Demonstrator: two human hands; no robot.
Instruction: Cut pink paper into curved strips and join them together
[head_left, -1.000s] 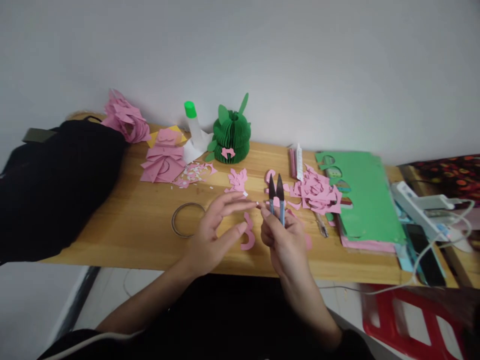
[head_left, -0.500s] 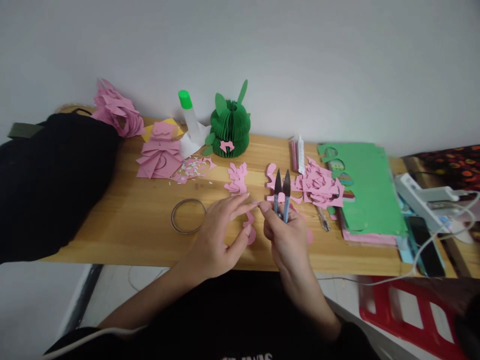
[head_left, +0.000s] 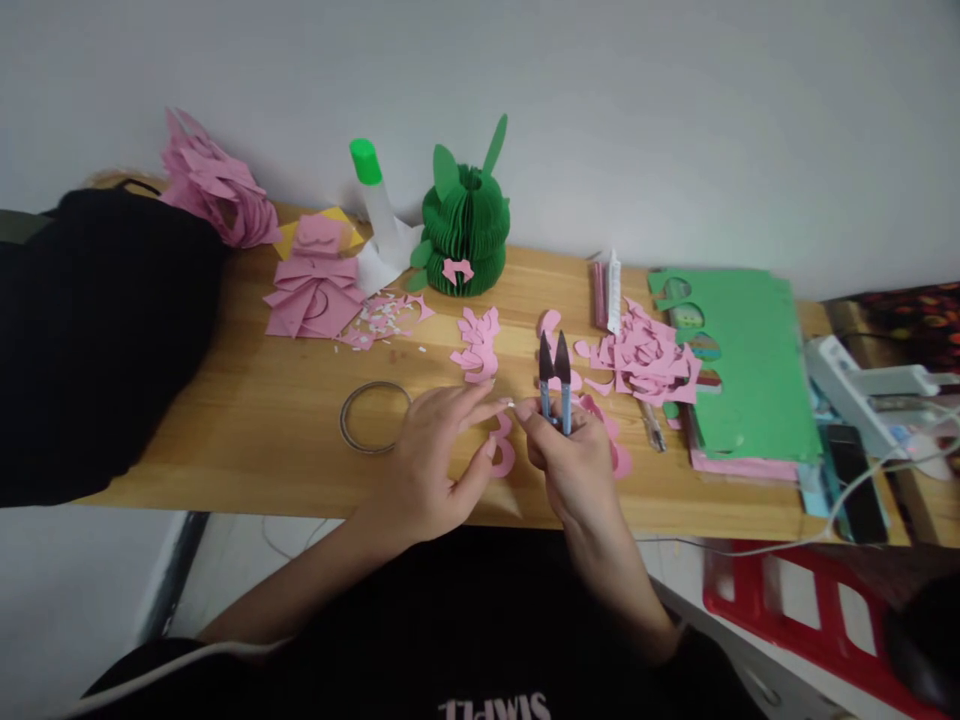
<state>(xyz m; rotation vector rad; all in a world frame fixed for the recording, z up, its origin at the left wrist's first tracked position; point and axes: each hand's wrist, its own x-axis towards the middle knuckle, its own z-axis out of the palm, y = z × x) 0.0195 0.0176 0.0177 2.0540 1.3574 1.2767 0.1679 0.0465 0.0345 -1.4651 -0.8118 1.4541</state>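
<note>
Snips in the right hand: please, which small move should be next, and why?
Probably hold the snips still and draw the left hand slightly back. A small white bit appears to lie between its fingers and the right hand, so a gap would show which one has it, while the blades stand apart.

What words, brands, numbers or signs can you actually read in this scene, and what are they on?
"SIM…", apparently: pale letters upside down on the black fabric shirt; the picture's lower edge cuts the word, so the rest is uncertain.
Unreadable: faint markings on the slim white plastic tube, too small and blurred.
None visible: the small shears with dark metal blades and blue handles show no readable lettering.
</note>
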